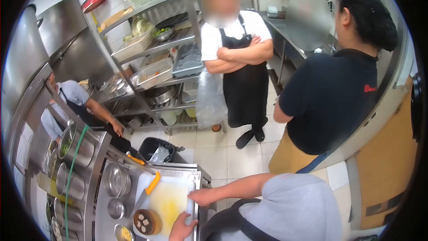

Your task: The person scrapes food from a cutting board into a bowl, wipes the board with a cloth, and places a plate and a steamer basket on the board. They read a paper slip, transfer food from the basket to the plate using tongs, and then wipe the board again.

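My right hand (201, 197) is at the right edge of a white cutting board (154, 182), its fingers curled and closed at that edge. My left hand (182, 227) rests at the board's lower right corner, thumb and fingers apart, holding nothing. A knife with a yellow handle (153, 182) lies across the board's left side, away from both hands. Below the blade stands a round brown block-like piece (148, 222) with several small pale pieces on its dark top. A yellow stain marks the middle of the board.
Metal bowls (117, 179) line the board's left side, one with yellow shreds (123, 233). A black bin (156, 150) stands beyond the counter. A person with folded arms (245, 54) faces me, another in a dark shirt (332, 98) stands right, a third (80, 103) left. Shelves (151, 40) hold produce.
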Tool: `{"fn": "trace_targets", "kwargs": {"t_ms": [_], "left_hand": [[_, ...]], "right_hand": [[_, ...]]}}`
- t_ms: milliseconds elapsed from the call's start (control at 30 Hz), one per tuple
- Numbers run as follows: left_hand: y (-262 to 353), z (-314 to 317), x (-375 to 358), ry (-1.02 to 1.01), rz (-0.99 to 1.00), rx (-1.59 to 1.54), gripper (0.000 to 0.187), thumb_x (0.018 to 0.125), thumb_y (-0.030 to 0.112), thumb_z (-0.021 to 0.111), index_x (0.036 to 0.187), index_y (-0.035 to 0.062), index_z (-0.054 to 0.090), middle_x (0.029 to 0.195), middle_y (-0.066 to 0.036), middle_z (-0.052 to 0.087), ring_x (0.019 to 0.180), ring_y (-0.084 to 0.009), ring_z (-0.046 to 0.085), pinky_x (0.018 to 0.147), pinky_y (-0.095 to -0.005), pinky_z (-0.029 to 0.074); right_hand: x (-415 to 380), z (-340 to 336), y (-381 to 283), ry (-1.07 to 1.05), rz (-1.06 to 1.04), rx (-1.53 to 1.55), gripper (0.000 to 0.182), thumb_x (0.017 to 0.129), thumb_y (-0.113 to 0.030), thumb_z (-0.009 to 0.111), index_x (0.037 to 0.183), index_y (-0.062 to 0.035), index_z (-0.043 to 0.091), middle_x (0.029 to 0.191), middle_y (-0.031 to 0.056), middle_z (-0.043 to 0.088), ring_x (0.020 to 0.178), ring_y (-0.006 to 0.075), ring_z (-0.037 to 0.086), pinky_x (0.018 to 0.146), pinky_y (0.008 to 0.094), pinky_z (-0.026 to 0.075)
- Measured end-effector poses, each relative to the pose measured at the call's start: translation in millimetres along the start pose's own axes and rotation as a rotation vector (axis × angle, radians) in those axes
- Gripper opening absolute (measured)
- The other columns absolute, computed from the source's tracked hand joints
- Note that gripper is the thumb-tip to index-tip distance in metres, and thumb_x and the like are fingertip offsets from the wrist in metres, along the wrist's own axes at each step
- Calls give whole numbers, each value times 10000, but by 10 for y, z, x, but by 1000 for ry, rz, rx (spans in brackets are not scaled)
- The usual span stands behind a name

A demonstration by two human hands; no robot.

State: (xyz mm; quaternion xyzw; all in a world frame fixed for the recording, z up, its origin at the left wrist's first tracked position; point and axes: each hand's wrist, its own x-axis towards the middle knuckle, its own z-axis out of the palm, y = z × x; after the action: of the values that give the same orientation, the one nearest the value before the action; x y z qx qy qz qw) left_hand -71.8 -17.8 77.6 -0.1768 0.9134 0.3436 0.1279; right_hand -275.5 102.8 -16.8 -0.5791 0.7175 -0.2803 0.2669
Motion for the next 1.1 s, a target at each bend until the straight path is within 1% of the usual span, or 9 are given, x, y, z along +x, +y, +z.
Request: {"fn": "trace_targets", "kwargs": {"t_ms": [167,333,567,600,733,833,967,1033,1100], "left_hand": [[-122,72,36,60,96,-37,592,839,434,740,1223,0,618,1256,-247,609,1213,-392,566,1047,-422,435],[23,-4,-32,-3,-80,-87,551,874,431,705,1251,38,622,1394,-236,548,1317,-386,503,1110,-402,391],[-133,205,-95,90,32,-22,538,896,401,672,1278,30,595,1508,-249,432,1391,-405,414,1155,-424,339],[-157,245,-117,96,54,-17,533,899,394,666,1280,28,591,1513,-248,425,1390,-404,413,1155,-422,340],[-155,272,-314,191,51,-50,514,909,377,654,1279,27,586,1476,-232,472,1359,-384,456,1131,-424,372],[-120,196,-614,95,-63,-207,449,931,345,640,1257,39,603,1407,-198,547,1292,-358,527,1088,-423,418],[-231,153,-1407,463,-101,-268,299,956,249,640,1187,60,654,1250,-151,661,1142,-330,629,1002,-397,487],[-165,26,-1825,582,-358,-423,232,941,197,654,1096,28,686,1129,-130,708,1031,-247,673,929,-341,513],[-510,213,-2190,856,-381,-598,196,947,161,640,1024,-12,691,1060,-99,716,978,-185,669,833,-292,529]], "right_hand": [[-13,-43,-22,-55,74,15,337,802,3,573,1137,13,600,1150,251,619,1085,416,626,890,483,531],[54,107,198,13,7,-56,215,812,-31,524,1009,-10,609,1029,259,618,961,452,614,852,499,512],[16,14,105,56,-43,-21,81,852,-78,569,897,-25,528,922,214,574,852,413,592,744,472,483],[-7,-71,-35,17,24,-24,106,858,-70,537,939,-1,547,991,255,589,947,458,578,825,519,474],[-13,-83,-51,12,34,-36,98,873,-87,540,922,-6,515,956,245,569,910,463,572,798,522,466],[7,-86,-31,-12,46,-67,95,873,-91,540,916,-12,509,961,247,565,903,465,572,794,522,467],[18,-108,-86,-20,84,-82,90,870,-90,542,903,-15,505,961,248,562,902,465,572,790,520,468],[15,-113,-81,-36,108,-79,88,864,-87,548,891,-12,510,963,249,563,907,466,574,796,520,469],[39,-100,-32,-30,82,-73,87,865,-89,547,884,-11,514,966,250,565,907,465,576,800,521,468]]}}
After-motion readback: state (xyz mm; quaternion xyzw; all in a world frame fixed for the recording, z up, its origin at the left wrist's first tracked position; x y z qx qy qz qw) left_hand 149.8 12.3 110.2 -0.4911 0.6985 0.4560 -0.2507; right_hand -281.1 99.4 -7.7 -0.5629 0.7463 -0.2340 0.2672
